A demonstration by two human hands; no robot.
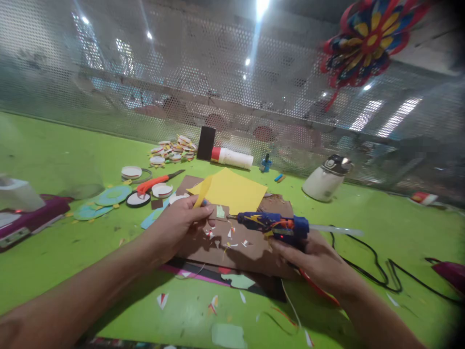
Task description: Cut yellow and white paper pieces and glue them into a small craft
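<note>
My left hand (178,220) is closed on a narrow yellow paper strip (203,190) that stands up from its fingers. Beside those fingertips is a small brown piece with a pale green patch (220,211); whether they touch it I cannot tell. My right hand (319,259) grips a blue hot glue gun (269,224), a clear glue stick (337,230) jutting from its back. The nozzle points left, close to the pale green patch. Beneath both hands lies a brown cardboard sheet (247,259) strewn with paper scraps. Behind it rests a yellow sheet (232,189).
Orange-handled scissors (154,183) lie left among white discs and blue paper rings (113,195). A power strip (32,220) sits far left. Farther back are a white roll (236,159), a black phone-like block (206,143) and a white jar (323,182). A black cord (378,271) winds right.
</note>
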